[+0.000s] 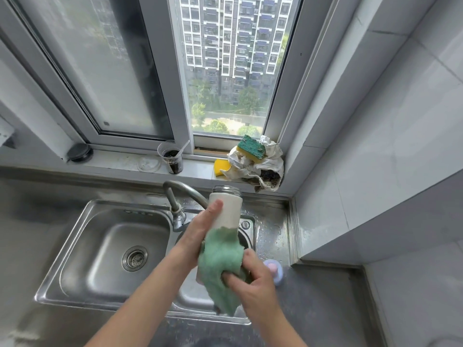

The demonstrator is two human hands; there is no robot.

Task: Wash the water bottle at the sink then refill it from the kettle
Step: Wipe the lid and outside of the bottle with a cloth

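Position: the water bottle [228, 209] is held tilted above the right basin of the steel sink [82, 249], with its open threaded mouth pointing up toward the window sill [112, 162].

Hands:
- Left hand [199, 227]: wrapped round the white body from the left side, one digit lying along the front.
- Right hand [253, 280]: fingers curled into a green cloth [220, 261], which covers the bottle's lower half and hangs below it.

Clearances:
- The faucet [175, 196] curves behind the bottle, just beside the left hand.
- To the right lies a narrow wet counter strip [273, 234], ending at the tiled wall [375, 171].
- The left basin, with its drain [134, 258], offers open room.
- A lilac cap [275, 270] sits on the counter, near the right hand.

Counts:
- One bottle, one cloth, one faucet.
- Two basins, one drain in view.
- On the sill: two sponges, one green-topped [251, 148] resting on a crumpled rag [253, 169] and one yellow [221, 167] beside it.
- One plastic cup [172, 158] holding dark contents.
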